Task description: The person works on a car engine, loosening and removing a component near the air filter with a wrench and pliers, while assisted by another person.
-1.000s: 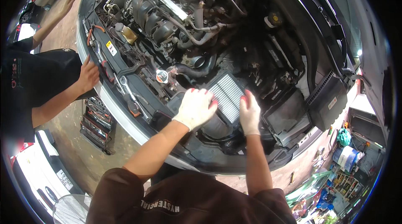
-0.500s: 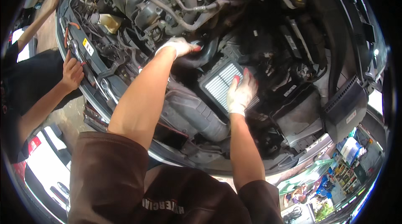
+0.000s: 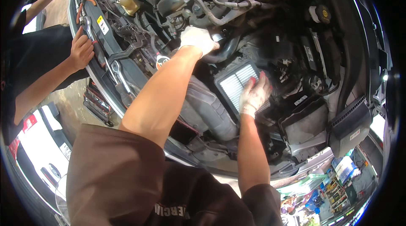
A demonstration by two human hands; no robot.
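Gloved in white, my left hand (image 3: 198, 40) reaches into the engine bay beside the end of a curved black hose (image 3: 226, 50). Its fingers curl downward and are mostly hidden; what they hold cannot be made out. A small shiny metal part (image 3: 218, 38) shows by the fingertips. My right hand (image 3: 255, 94), in a white glove with red fingertips, rests with fingers apart over the right side of a pleated white air filter (image 3: 237, 84). The filter has a dark rectangular frame (image 3: 218, 83) and lies in the engine bay.
A co-worker's hand (image 3: 81, 50) rests near ratchet wrenches (image 3: 117, 70) lying along the car's front edge. A ribbed plastic duct (image 3: 209, 107) runs left of the filter. A black box-shaped cover (image 3: 349, 126) stands at the right. A white car (image 3: 46, 154) is behind, lower left.
The view has shifted, so the engine bay sits further right and lower. My left hand has moved slightly farther in beside the hose. My right hand stays at the filter.
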